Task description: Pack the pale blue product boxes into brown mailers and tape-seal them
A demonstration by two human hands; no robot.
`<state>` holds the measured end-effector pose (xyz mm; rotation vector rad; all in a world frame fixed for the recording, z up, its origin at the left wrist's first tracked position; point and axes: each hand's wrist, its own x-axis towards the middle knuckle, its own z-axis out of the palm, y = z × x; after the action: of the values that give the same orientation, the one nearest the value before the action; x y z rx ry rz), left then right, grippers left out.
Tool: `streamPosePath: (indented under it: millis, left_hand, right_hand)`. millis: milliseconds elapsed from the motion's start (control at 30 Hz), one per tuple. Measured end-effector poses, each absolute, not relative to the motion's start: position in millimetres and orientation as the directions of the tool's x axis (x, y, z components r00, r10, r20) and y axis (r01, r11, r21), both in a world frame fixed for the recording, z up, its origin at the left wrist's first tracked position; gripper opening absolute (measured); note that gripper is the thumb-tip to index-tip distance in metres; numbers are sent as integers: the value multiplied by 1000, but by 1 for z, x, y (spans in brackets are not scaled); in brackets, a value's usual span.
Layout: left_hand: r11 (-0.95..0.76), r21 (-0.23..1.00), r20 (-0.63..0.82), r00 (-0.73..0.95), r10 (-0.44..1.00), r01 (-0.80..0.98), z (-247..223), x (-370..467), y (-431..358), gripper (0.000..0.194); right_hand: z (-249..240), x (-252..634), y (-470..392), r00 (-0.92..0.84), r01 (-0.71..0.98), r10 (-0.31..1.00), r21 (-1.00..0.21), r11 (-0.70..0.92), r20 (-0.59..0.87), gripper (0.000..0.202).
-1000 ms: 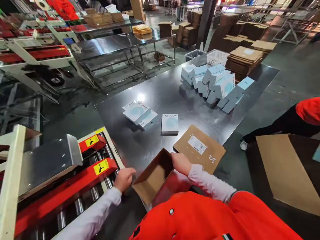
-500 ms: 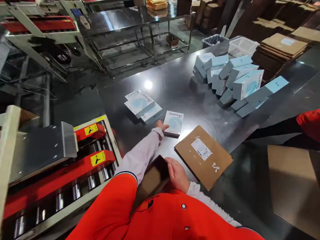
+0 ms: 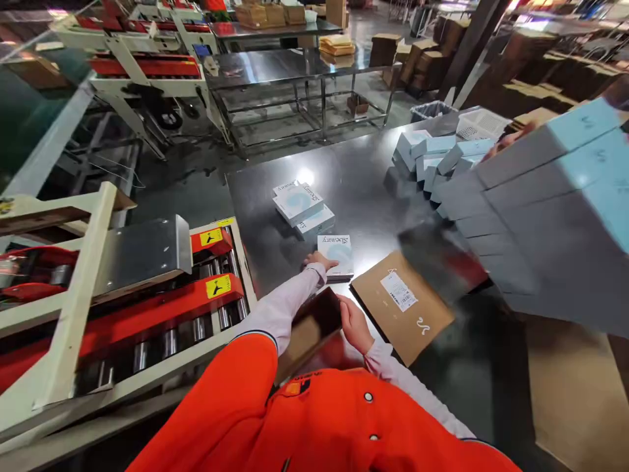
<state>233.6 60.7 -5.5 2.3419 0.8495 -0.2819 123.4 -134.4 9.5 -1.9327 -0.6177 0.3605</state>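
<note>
My left hand (image 3: pixel 320 262) grips the near left part of a flat white-and-blue printed box (image 3: pixel 338 252), its thumb lying across the top face. The box rests on the metal table. Close to my body, my right hand (image 3: pixel 356 325) holds the right rim of an open brown cardboard box (image 3: pixel 305 337), whose inside is dark. Beside that hand lies a flat brown carton (image 3: pixel 400 305) with a white label. Several more printed boxes (image 3: pixel 301 203) are piled beyond my left hand.
At right, a tall stack of light-blue boxes (image 3: pixel 531 210) is held by another person's hands. More blue boxes (image 3: pixel 427 157) and a white basket (image 3: pixel 481 124) stand behind it. A roller conveyor (image 3: pixel 167 341) with red rails runs along my left.
The printed box under my left hand has turned slightly, and my thumb now reaches over it. A large stack of blue boxes has come up at right in another person's hands. My view has tilted upward.
</note>
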Motion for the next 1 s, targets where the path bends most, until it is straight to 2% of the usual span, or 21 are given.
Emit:
streamPosePath:
  millis: [67,133,233,300,367,400,467,533,633,700,767,800,867,933,1000]
  left_hand:
    - [-640,480,-353,800,485,600,7,239,44,79]
    - [-731,474,-282,871,403,492,28,238,35,79]
    - [-895,346,-62,959,277,281,72,211,45,71]
    - [-929,261,92,951,295,263,105,174,68,68]
    - [-908,302,258,892,371,290,133,123,94,76]
    - [-907,364,360,866,349,214,142,94,103,82]
    - [-892,440,467,821,329,107,150,37,108,86]
    - [-904,406,397,865,306,133,143,-9,95,75]
    - [-940,208,118,947,300,272,122,-48,67,62]
    - [-900,97,8,904,427,424,111,-62,59,65]
    - [-803,41,-123,801,586,594,104,-73,60,65]
    - [-771,39,-227,757,612,635,101,-77,61,65]
    - [-785,103,-411,745,526,611,93,-79,62,64]
    - [-839,226,-468,811,352,495,81,-72,59,65]
    - [-859,322,-471,854,220,399,71,-56,56,67]
  right_hand:
    - [9,124,-134,824,259,567,-903,-341,22,47]
    - [8,125,-133,832,256,554,-906,-338,28,47]
    - [7,125,-128,848,226,530,-912,-342,11,48]
    - [7,126,-125,849,204,529,-920,-333,-3,49]
    - [7,127,-124,846,185,533,-931,-315,-12,50]
    - [7,127,-123,847,173,532,-936,-305,-17,51]
    - [7,126,-123,852,151,522,-945,-291,-25,53]
    - [6,125,-122,861,142,508,-949,-283,-23,55]
    - [4,121,-119,861,168,508,-945,-280,3,56]
    - [2,116,-115,871,191,491,-939,-286,28,55]
    - [3,111,-113,876,241,478,-918,-315,65,53]
    - [4,109,-113,861,290,501,-893,-345,87,52]
    - [12,110,-114,762,450,640,-791,-414,99,46]
    - [23,118,-112,562,638,827,-643,-424,13,41]
    - [33,134,-106,310,766,941,-552,-330,-133,46]
